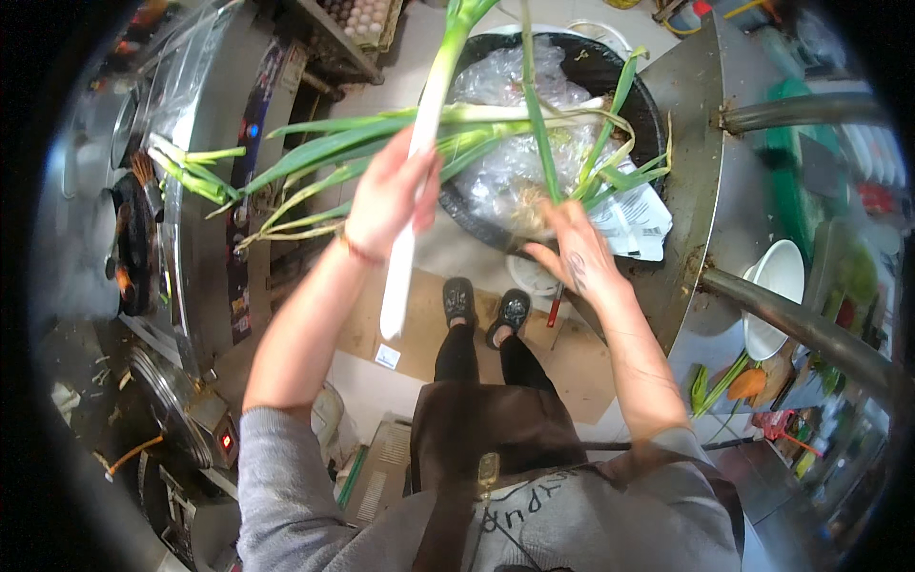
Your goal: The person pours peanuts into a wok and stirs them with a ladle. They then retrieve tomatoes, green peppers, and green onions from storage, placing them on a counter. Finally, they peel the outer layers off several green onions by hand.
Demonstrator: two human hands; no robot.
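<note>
My left hand grips a long leek-like green onion by its white shaft. The peeled white end points down toward my body, and the green top reaches the upper edge of the view. Above the black bin, my right hand is at some green onion leaves, thumb apart from the fingers; blur hides whether it holds them. Pale dry roots show beside its fingertips. More green onions stretch sideways behind my left hand, their white ends over the bin. Clear plastic bags fill the bin.
A steel worktable with thick pipes stands to the right, bearing a white bowl. On the left is a stove front with cut green onion pieces on top. An egg tray sits far ahead. Cardboard covers the floor.
</note>
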